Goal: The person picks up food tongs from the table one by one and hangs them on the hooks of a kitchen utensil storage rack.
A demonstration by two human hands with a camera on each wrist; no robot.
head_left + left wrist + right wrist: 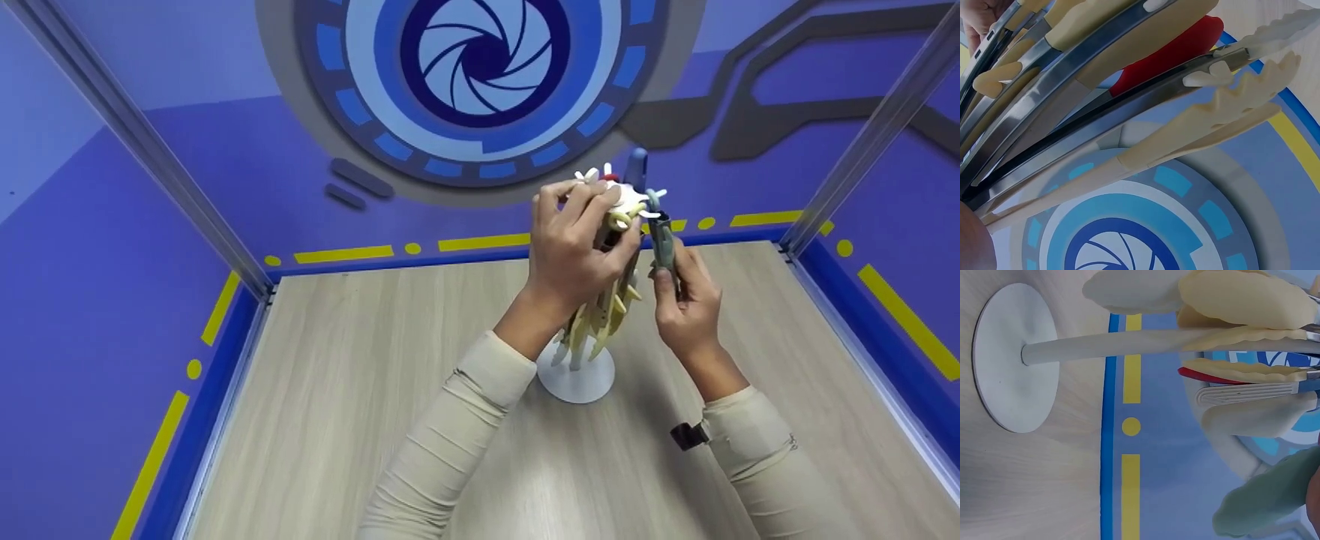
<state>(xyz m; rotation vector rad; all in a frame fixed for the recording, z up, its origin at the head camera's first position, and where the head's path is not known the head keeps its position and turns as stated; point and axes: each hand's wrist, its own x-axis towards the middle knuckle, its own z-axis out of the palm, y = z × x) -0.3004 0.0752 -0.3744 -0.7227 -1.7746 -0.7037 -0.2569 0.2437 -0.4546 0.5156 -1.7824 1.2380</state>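
A white utensil stand [576,379] rises from a round base and bears several hanging tongs [600,319] with cream scalloped tips. My left hand [574,236] grips the white hooked top [630,196] of the stand, fingers curled over it and thumb on the near side. To its right, my right hand [690,300] pinches tongs with green tips [1266,495], held upright beside the hooks. In the head view their upper end [661,225] is close to a hook; I cannot tell whether it touches. The left wrist view shows metal tongs arms [1072,73] close up.
A blue utensil end [638,166] sticks up behind the stand's top. A red-tipped utensil [1174,53] hangs among the tongs. The wood-grain table [390,360] meets blue printed walls [210,165] at the back and sides.
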